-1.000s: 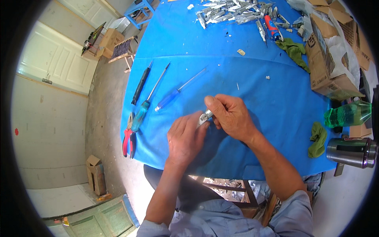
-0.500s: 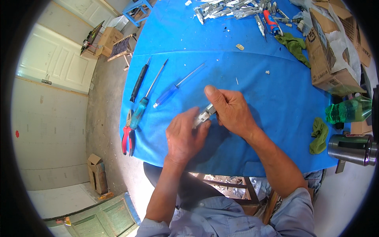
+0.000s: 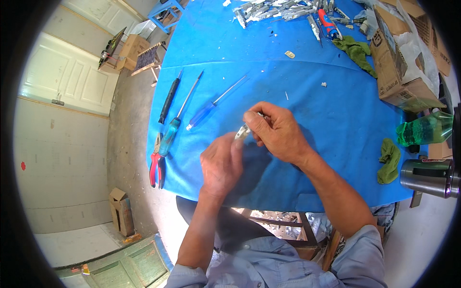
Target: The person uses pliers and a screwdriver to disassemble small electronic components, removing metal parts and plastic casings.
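Over the blue table cover (image 3: 336, 110), my left hand (image 3: 220, 165) and my right hand (image 3: 276, 132) both grip one small silvery metal part (image 3: 241, 131) between their fingertips. The left hand holds its lower end, the right hand pinches its upper end. Most of the part is hidden by the fingers. Left of my hands lie a blue-handled screwdriver (image 3: 206, 111), a teal-handled screwdriver (image 3: 174, 130), a black-handled tool (image 3: 169, 98) and red-handled pliers (image 3: 156, 164) at the table edge.
A heap of several metal parts (image 3: 283, 9) lies at the far edge. A cardboard box (image 3: 401, 57), green rags (image 3: 357, 50), a green bottle (image 3: 422, 128) and a steel cup (image 3: 430, 176) stand at the right. Floor, a small box (image 3: 120, 209) and white doors (image 3: 67, 79) are on the left.
Both hands stay on the small metal part; my right hand has shifted slightly over it and the fingers have turned a little. The tools have not moved.
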Motion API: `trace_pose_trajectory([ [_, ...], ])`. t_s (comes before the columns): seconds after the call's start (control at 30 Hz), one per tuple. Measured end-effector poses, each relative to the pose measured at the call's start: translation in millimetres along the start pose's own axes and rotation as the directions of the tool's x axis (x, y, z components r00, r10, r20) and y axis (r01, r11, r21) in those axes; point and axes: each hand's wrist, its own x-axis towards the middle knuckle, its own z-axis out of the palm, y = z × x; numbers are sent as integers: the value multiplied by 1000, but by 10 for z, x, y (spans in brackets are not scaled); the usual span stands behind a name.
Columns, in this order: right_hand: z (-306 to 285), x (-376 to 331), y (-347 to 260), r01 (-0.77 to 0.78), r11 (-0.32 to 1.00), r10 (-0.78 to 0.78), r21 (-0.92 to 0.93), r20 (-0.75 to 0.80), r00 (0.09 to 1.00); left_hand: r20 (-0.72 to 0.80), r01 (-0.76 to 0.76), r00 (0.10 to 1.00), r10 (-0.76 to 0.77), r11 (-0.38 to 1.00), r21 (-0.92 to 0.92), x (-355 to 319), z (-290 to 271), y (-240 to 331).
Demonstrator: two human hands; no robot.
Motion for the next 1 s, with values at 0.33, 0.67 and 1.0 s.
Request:
trace_pose_trajectory([
  [0.33,-33,9,23,-13,994,7,-111,-55,998,-34,-38,999,40,998,55,63,24,80],
  [0.67,-35,28,78,18,989,-25,-146,-51,998,-49,-117,991,121,990,79,49,53,28],
  [1.0,-46,9,-27,-54,986,51,-159,-25,998,-7,-104,994,106,985,140,78,43,74],
])
